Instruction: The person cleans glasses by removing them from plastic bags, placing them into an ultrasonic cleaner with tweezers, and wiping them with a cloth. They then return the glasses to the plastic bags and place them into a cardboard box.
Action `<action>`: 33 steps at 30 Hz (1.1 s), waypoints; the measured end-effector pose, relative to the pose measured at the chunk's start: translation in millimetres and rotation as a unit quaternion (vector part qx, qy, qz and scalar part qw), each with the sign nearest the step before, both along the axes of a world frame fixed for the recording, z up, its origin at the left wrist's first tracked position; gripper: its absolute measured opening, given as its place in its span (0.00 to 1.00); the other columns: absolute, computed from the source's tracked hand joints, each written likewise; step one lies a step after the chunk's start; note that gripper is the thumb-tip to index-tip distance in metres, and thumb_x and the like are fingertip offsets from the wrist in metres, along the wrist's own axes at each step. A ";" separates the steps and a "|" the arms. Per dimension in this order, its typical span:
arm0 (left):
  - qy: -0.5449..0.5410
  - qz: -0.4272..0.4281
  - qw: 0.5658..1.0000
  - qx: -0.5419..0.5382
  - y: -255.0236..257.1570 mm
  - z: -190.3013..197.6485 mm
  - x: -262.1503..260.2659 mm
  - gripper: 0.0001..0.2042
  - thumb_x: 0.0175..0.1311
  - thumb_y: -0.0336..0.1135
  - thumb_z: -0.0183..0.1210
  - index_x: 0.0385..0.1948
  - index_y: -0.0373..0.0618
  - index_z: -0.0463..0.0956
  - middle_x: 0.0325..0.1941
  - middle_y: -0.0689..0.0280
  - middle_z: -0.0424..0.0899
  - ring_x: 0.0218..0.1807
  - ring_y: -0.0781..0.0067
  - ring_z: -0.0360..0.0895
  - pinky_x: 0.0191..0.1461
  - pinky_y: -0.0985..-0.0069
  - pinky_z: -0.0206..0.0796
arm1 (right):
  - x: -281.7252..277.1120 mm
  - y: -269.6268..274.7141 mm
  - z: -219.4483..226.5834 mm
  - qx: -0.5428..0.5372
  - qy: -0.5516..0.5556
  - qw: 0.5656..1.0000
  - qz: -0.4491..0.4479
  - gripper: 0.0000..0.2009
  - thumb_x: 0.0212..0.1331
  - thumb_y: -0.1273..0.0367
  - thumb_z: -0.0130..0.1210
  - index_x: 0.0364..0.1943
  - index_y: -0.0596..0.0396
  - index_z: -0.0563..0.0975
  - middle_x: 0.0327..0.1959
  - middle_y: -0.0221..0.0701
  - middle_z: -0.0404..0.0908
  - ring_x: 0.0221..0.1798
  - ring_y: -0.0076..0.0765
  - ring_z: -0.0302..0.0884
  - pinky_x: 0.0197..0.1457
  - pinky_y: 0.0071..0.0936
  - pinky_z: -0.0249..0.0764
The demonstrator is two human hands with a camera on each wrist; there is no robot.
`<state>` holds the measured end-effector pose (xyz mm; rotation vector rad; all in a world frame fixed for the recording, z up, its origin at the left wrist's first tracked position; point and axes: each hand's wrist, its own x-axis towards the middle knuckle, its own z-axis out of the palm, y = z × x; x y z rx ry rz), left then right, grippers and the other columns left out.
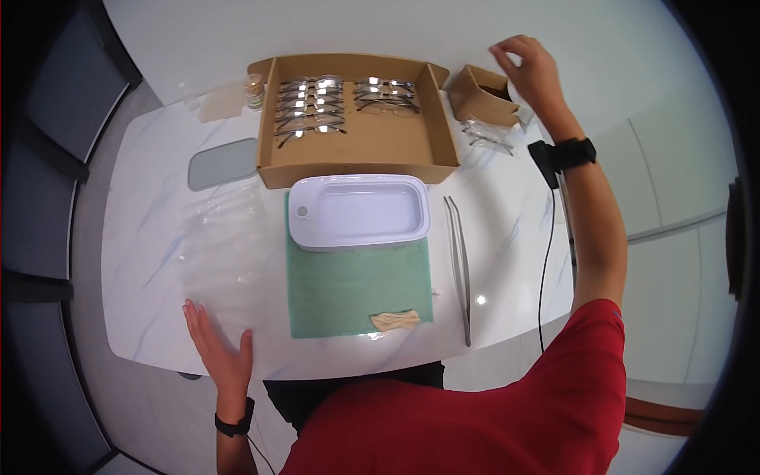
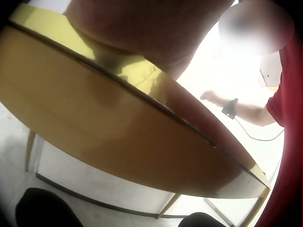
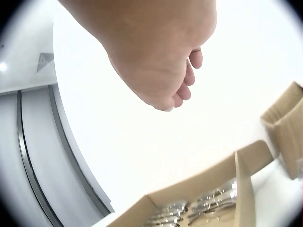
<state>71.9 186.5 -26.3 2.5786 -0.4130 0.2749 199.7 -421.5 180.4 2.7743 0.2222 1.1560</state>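
My left hand [image 1: 218, 348] rests at the table's front left edge with fingers spread, beside a clear plastic sheet [image 1: 226, 253]. Raised at the back right, my right hand [image 1: 532, 73] has loosely bent fingers, with nothing visible in them. In the head view it overlaps the area just beyond a small cardboard box [image 1: 475, 107]; the right wrist view shows its fingers [image 3: 188, 75] against the white wall. Below that box lie eyeglasses in clear plastic bags [image 1: 489, 136]. A large open cardboard box [image 1: 388, 150] holds two columns of eyeglasses [image 1: 310, 107].
A pale lavender basin [image 1: 360, 210] stands on a green cloth [image 1: 348, 285] with a crumpled beige cloth [image 1: 396, 320]. Long metal tweezers [image 1: 461, 269] lie to the right. A grey lid [image 1: 223, 164] and a small jar [image 1: 254, 92] are at the left. A black cable [image 1: 543, 277] trails from the right wrist.
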 end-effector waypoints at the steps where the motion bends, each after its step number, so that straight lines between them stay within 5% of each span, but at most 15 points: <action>1: 0.004 -0.001 1.000 0.001 -0.1 0.0 0.2 0.45 0.48 0.26 0.69 0.72 0.36 0.53 0.79 0.44 0.51 0.80 0.36 0.47 0.80 0.49 0.42 | -19.1 -9.6 6.4 0.044 -0.008 0.999 -0.021 0.10 0.62 0.61 0.64 0.32 0.53 0.85 0.34 0.32 0.85 0.38 0.43 0.81 0.41 0.35 0.77; 7: 0.009 -0.013 1.000 0.004 3.5 -3.7 7.4 0.43 0.51 0.27 0.67 0.72 0.35 0.54 0.78 0.44 0.53 0.79 0.38 0.48 0.80 0.49 0.43 | -103.6 -90.5 -68.8 0.257 0.011 0.945 -0.203 0.21 0.63 0.51 0.61 0.34 0.58 0.86 0.27 0.38 0.86 0.30 0.41 0.83 0.38 0.34 0.76; 9: 0.002 -0.015 1.000 0.005 4.8 -7.3 13.5 0.41 0.53 0.28 0.66 0.72 0.34 0.54 0.78 0.44 0.54 0.79 0.38 0.49 0.80 0.50 0.43 | -117.9 -118.0 -100.6 0.370 0.072 0.886 -0.271 0.19 0.64 0.56 0.62 0.39 0.62 0.85 0.34 0.37 0.88 0.38 0.30 0.84 0.45 0.28 0.77; 12: -0.010 -0.014 1.000 -0.001 3.2 -6.9 27.4 0.40 0.56 0.29 0.65 0.72 0.35 0.55 0.78 0.45 0.55 0.79 0.40 0.49 0.80 0.52 0.45 | -127.8 -171.1 -167.2 0.443 0.134 0.842 -0.277 0.21 0.61 0.57 0.65 0.47 0.64 0.84 0.42 0.41 0.88 0.45 0.35 0.84 0.51 0.30 0.77; 16: -0.016 0.001 1.000 -0.015 1.0 -8.4 38.2 0.40 0.56 0.29 0.66 0.72 0.36 0.55 0.78 0.46 0.56 0.80 0.43 0.50 0.80 0.54 0.46 | -120.0 -198.9 -218.7 0.485 0.109 0.815 -0.296 0.22 0.54 0.55 0.67 0.46 0.57 0.85 0.38 0.38 0.88 0.43 0.39 0.85 0.49 0.33 0.78; 25: -0.039 0.024 0.998 -0.047 -6.8 0.7 29.4 0.41 0.57 0.26 0.65 0.73 0.36 0.53 0.79 0.49 0.54 0.80 0.45 0.48 0.81 0.54 0.41 | -125.2 -171.1 -202.4 0.496 0.132 0.811 -0.281 0.11 0.52 0.64 0.67 0.33 0.57 0.83 0.30 0.34 0.87 0.35 0.34 0.84 0.43 0.30 0.77; 28: -0.068 0.051 0.992 -0.090 -7.0 5.3 28.1 0.40 0.58 0.25 0.62 0.73 0.36 0.52 0.79 0.50 0.54 0.80 0.46 0.49 0.81 0.55 0.41 | -136.0 -156.7 -180.0 0.503 0.103 0.824 -0.238 0.09 0.55 0.67 0.66 0.31 0.58 0.81 0.27 0.28 0.84 0.32 0.23 0.79 0.39 0.25 0.73; 33: -0.160 0.021 0.979 -0.128 -2.7 23.2 9.1 0.36 0.60 0.23 0.58 0.72 0.37 0.54 0.76 0.50 0.58 0.77 0.47 0.55 0.79 0.54 0.45 | -171.6 -107.0 -99.6 0.409 0.103 0.888 -0.181 0.10 0.54 0.65 0.64 0.33 0.58 0.83 0.30 0.34 0.86 0.36 0.34 0.84 0.43 0.29 0.77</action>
